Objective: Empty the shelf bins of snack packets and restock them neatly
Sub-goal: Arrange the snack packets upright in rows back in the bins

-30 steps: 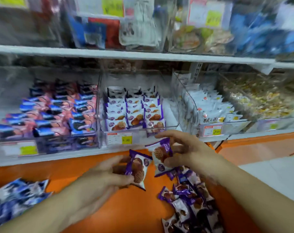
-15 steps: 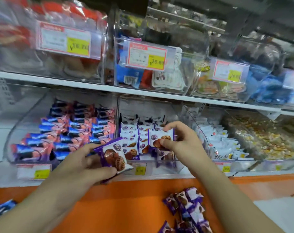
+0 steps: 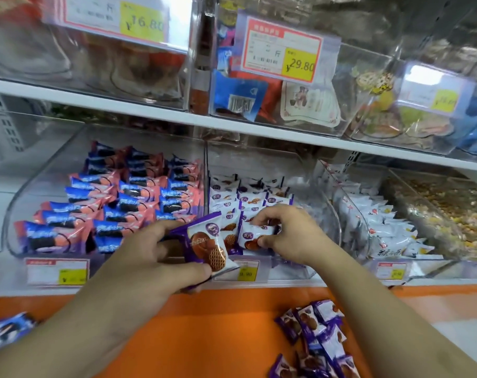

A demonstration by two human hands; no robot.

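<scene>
The right hand pinches a white-and-purple waffle-biscuit packet at the front edge of the clear plastic middle bin, seemingly squaring it with the rows; the left hand grips a second purple packet just before that edge, probably next in. More loose purple packets wait on the orange ledge below.

Loose purple packets cut off at bottom edge, lower price tags blurred, unreadable, blue packets cropped at left edge

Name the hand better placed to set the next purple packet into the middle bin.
Left. The left hand already holds a purple waffle packet just in front of the middle bin; the right hand is busy, pinching another packet in the front row.
</scene>
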